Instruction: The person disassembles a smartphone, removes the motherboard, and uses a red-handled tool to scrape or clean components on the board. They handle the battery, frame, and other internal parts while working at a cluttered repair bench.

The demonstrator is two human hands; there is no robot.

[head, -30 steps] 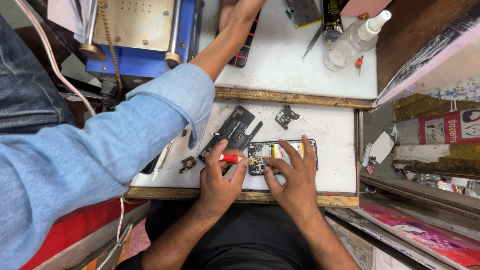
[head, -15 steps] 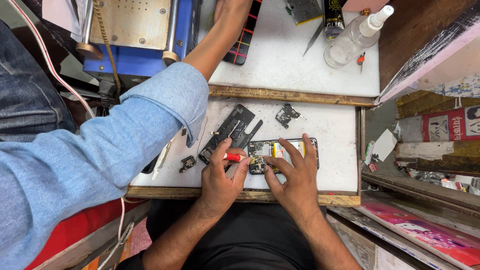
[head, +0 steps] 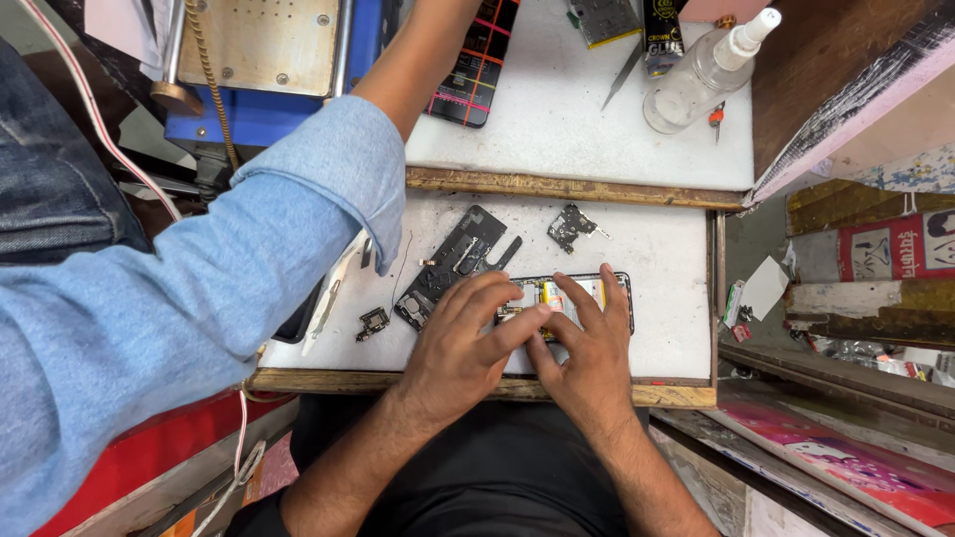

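An opened phone with a black rim and a yellowish inside lies on the white work board. My right hand rests on it with fingers spread over its middle. My left hand lies across the phone's left end, its fingertips touching my right thumb. What is under those fingers is hidden. A black inner frame lies just beyond my left hand. A small black part and a tiny board lie loose nearby.
A co-worker's arm in a blue sleeve reaches from the left over the board to the upper shelf. Up there lie a clear spray bottle, a glue tube, a phone with a coloured grid and a blue machine.
The red-handled tool seen in my left hand before is out of sight under its fingers. My left fingers have stretched right onto the phone. The co-worker's arm reaches further up.
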